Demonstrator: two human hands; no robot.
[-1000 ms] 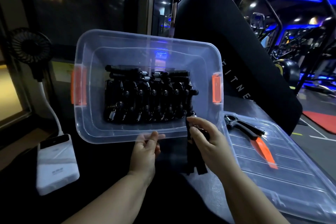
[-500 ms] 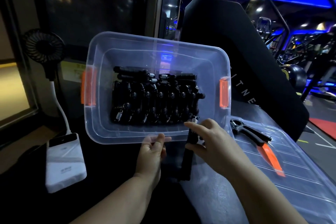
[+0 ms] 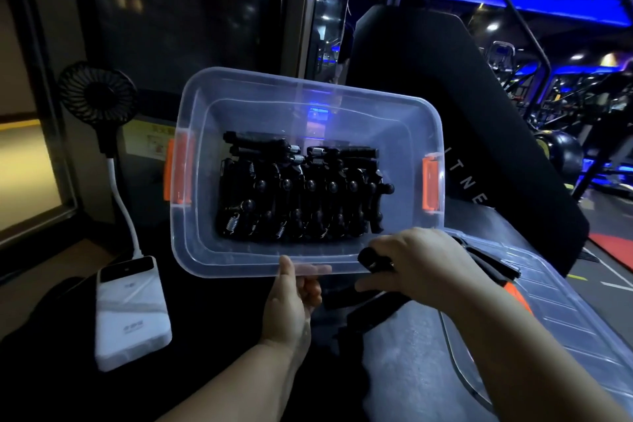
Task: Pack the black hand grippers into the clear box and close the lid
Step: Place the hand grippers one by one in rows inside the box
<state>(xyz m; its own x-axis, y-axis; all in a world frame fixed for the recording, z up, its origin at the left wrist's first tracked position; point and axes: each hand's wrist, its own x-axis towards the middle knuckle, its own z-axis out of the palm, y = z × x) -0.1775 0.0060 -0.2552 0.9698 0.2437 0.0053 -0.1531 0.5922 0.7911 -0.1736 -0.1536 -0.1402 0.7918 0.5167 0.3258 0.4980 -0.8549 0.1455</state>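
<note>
lid (image 3: 565,325) cut off at right edge, right hand (image 3: 424,264) hiding gripper (image 3: 371,259)

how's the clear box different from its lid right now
The clear box is tipped up toward the camera, its near rim pinched by the left hand; the lid lies flat at the right, unheld. The box holds rows of black hand grippers; the lid carries just one gripper. Both are clear plastic with orange latches.

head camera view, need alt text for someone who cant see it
A person's left hand tilts a clear box holding rows of black hand grippers, while the right hand brings one more hand gripper to its near rim. The clear lid lies to the right; a white power bank and small fan sit left.
</note>
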